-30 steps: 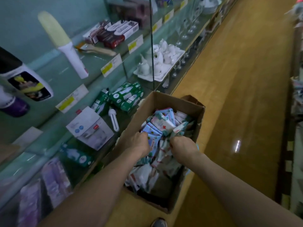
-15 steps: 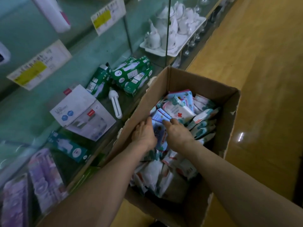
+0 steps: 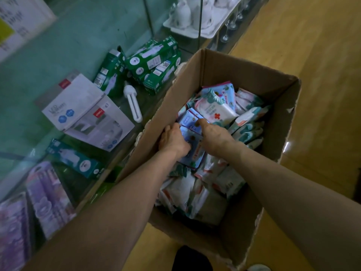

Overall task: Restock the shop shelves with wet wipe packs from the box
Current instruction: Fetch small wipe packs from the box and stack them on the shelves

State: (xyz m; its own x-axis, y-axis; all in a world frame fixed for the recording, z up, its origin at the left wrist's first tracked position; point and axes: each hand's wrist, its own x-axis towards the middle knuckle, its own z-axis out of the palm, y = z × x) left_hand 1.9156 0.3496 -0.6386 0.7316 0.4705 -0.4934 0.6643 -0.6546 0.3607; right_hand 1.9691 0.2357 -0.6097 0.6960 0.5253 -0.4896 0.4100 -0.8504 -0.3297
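Down in the box (image 3: 224, 71), both hands clasp a stack of blue packs (image 3: 190, 122) between them: the left hand (image 3: 172, 140) curls round its left side, the right hand (image 3: 215, 136) grips the right side, thumb on top. More packs (image 3: 195, 194) fill the box, just beside a glass shelf (image 3: 23, 118) holding green cartons (image 3: 154, 59) and a bulb (image 3: 133, 104).

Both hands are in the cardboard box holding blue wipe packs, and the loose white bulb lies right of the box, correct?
Not quite: the head view shows the bulb lying left of the box, not right. The left hand and right hand are indeed in the box holding blue packs.
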